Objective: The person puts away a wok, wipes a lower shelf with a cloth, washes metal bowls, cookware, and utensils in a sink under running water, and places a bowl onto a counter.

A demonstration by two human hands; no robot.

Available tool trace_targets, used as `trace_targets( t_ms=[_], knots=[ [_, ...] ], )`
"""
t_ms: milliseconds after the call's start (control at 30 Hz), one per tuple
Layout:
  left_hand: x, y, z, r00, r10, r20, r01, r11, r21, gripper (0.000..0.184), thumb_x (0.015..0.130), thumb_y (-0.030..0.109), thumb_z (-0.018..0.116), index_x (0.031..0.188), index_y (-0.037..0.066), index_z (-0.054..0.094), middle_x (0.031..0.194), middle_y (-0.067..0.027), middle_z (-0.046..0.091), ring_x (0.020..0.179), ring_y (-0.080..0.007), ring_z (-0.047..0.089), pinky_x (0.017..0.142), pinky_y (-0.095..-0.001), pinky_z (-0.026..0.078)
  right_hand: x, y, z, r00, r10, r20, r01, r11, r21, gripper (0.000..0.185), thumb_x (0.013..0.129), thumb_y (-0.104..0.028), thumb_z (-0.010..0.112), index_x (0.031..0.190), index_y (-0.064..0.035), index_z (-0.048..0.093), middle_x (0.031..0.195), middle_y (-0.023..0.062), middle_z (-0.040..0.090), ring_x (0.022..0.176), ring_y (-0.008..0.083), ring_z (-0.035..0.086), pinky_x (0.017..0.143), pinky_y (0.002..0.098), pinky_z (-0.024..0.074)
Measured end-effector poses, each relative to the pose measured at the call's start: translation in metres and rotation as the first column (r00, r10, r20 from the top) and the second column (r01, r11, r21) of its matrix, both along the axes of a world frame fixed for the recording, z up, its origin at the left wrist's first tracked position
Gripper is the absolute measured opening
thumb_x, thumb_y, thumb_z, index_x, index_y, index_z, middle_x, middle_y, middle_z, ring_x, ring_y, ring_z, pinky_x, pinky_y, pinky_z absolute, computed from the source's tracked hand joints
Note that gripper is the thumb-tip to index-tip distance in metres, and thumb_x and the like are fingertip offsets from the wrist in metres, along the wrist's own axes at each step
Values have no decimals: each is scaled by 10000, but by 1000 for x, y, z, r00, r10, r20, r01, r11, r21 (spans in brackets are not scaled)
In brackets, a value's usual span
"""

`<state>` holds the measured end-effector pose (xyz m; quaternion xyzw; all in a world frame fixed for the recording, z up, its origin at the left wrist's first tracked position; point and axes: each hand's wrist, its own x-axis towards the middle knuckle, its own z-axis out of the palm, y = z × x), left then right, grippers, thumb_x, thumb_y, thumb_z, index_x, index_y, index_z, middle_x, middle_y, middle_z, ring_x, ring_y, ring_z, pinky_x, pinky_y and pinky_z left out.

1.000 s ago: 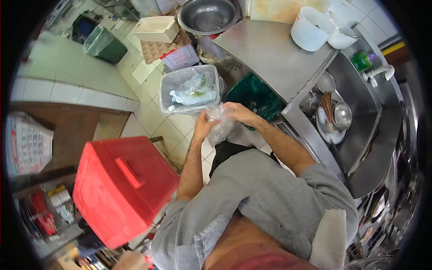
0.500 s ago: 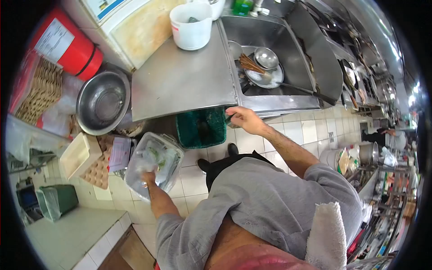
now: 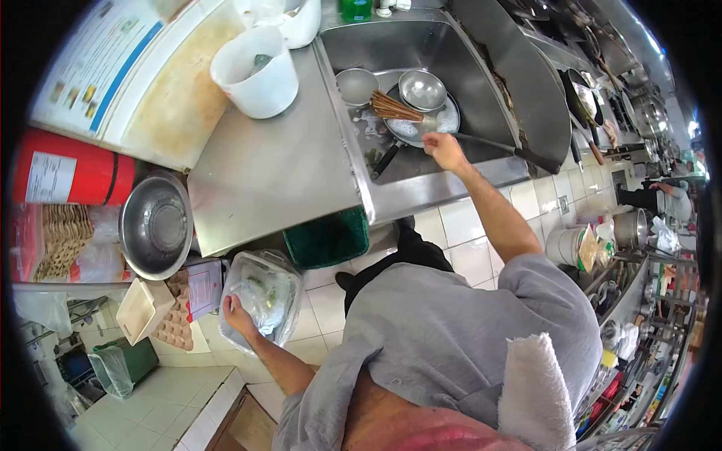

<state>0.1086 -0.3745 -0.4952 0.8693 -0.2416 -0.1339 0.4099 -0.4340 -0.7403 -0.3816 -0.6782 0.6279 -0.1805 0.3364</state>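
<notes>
My right hand [image 3: 445,151] is over the sink [image 3: 444,186], at the near edge of a frying pan [image 3: 454,124]. Its fingers are loosely bent, with nothing visible in them. A bundle of brown sticks [image 3: 397,107] and a metal bowl [image 3: 423,90] lie in the pan among suds; the sticks' type is unclear. A round strainer [image 3: 356,86] sits beside them. My left hand [image 3: 239,316] hovers over the near left side of a clear plastic bin [image 3: 295,301] lined with a bag and containing green scraps. Its fingers are slightly apart and appear to hold nothing.
A steel counter [image 3: 278,165] carries a white bucket [image 3: 256,79]. Below it stands a green bin [image 3: 327,244]. To the left are a large metal basin [image 3: 156,224], egg trays [image 3: 174,316] and a cream tub [image 3: 143,310]. Another person [image 3: 665,199] stands far right.
My right hand has moved from the green bin's edge beneath the counter up over the sink. My left hand has shifted towards the clear bin's left side. The view has turned.
</notes>
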Motion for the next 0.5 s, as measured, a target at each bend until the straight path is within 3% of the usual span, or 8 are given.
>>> trace_targets(
  t_ms=[200, 267, 300, 333, 367, 400, 467, 500],
  knots=[
    [-140, -63, 94, 993, 116, -20, -118, 989, -95, 338, 857, 190, 580, 1083, -59, 542, 998, -150, 605, 877, -209, 582, 776, -291, 458, -83, -151, -130, 836, 158, -526, -142, 987, 72, 407, 718, -211, 647, 1055, 6, 577, 1033, 175, 610, 926, 252, 610, 790, 318, 471],
    [-192, -93, 114, 978, 174, -112, -191, 967, -167, 301, 861, 154, 572, 1075, -56, 545, 973, -130, 608, 854, -184, 583, 759, -277, 465, -94, -183, -156, 944, 38, -328, 7, 991, 133, 460, 738, -261, 614, 1106, 7, 549, 1092, 217, 570, 1013, 271, 568, 808, 366, 477],
    [-211, -108, 114, 981, 137, -137, -166, 961, -222, 276, 855, 121, 573, 1074, -45, 549, 965, -121, 608, 845, -170, 580, 753, -272, 467, -102, -205, -191, 890, -449, 84, 409, 865, 292, 469, 727, -281, 637, 1101, -12, 548, 1021, 187, 586, 967, 297, 577, 774, 407, 482],
    [-231, -129, 118, 980, 153, -125, -178, 959, -222, 276, 855, 121, 573, 1074, -45, 549, 965, -121, 608, 845, -170, 580, 753, -272, 467, -106, -225, -211, 448, -827, 341, 595, 560, 577, 479, 716, -300, 660, 1097, -32, 547, 951, 157, 601, 922, 324, 586, 741, 447, 487],
    [-250, -151, 124, 992, 67, -107, -90, 970, -226, 263, 850, 107, 576, 1066, -42, 554, 958, -120, 607, 843, -167, 578, 750, -269, 466, -95, -227, -187, 284, -932, 226, 608, 357, 709, 425, 734, -253, 650, 1084, -42, 535, 893, 133, 594, 833, 344, 593, 665, 493, 479],
    [-268, -174, 131, 996, -21, -90, 0, 975, -224, 251, 846, 93, 578, 1059, -38, 558, 951, -118, 607, 840, -163, 576, 747, -265, 465, -93, -232, -196, 294, -929, 223, 597, 361, 716, 425, 734, -253, 650, 1084, -42, 535, 893, 133, 594, 833, 344, 593, 665, 493, 479],
    [-300, -221, 140, 974, -148, -174, 107, 969, -222, 228, 837, 78, 585, 1039, -26, 569, 942, -103, 609, 850, -154, 571, 746, -267, 461, -87, -240, -231, 685, -695, 217, 550, 690, 471, 464, 750, -210, 607, 1109, 62, 496, 1119, 259, 536, 972, 308, 582, 768, 379, 489],
    [-312, -243, 135, 969, -198, -145, 168, 965, -201, 229, 830, 84, 594, 1034, -18, 572, 946, -104, 610, 848, -163, 574, 748, -273, 459, -71, -233, -209, 696, -695, 182, 677, 719, 154, 339, 740, -115, 574, 1041, 33, 523, 1074, 231, 550, 915, 343, 582, 759, 409, 480]
  ],
)
